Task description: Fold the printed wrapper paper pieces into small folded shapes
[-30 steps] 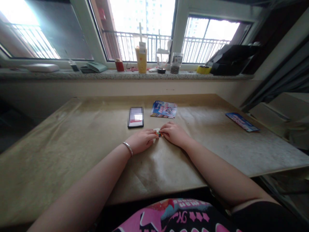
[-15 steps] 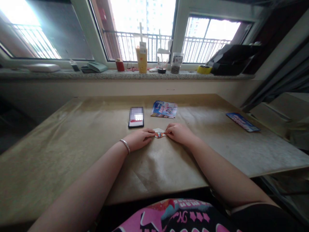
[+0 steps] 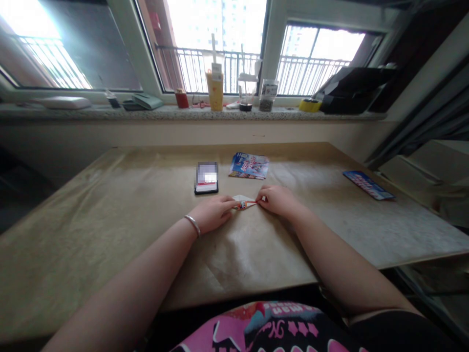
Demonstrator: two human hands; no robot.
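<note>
A small piece of folded paper [image 3: 243, 201], white with a colourful printed strip, lies on the table between my hands. My left hand [image 3: 212, 213], a silver bangle at its wrist, rests on the table with its fingertips pressed on the paper's left end. At the right end, the thumb and forefinger of my right hand [image 3: 275, 199] pinch the paper's pointed tip. Just beyond my left hand lies a phone [image 3: 206, 178] with a lit screen. A stack of blue printed leaflets [image 3: 250, 165] sits behind the paper.
Another blue leaflet [image 3: 368, 185] lies toward the table's right edge. On the stone windowsill [image 3: 146, 114] stand a tall yellow drink cup [image 3: 216, 93], a clear cup [image 3: 246, 95], a jar [image 3: 268, 97], yellow tape [image 3: 310, 105] and a black box [image 3: 351, 93].
My right hand has shifted slightly right, and its fingers now pinch the paper's right tip, more of which shows. My left hand has barely moved on the other end.
</note>
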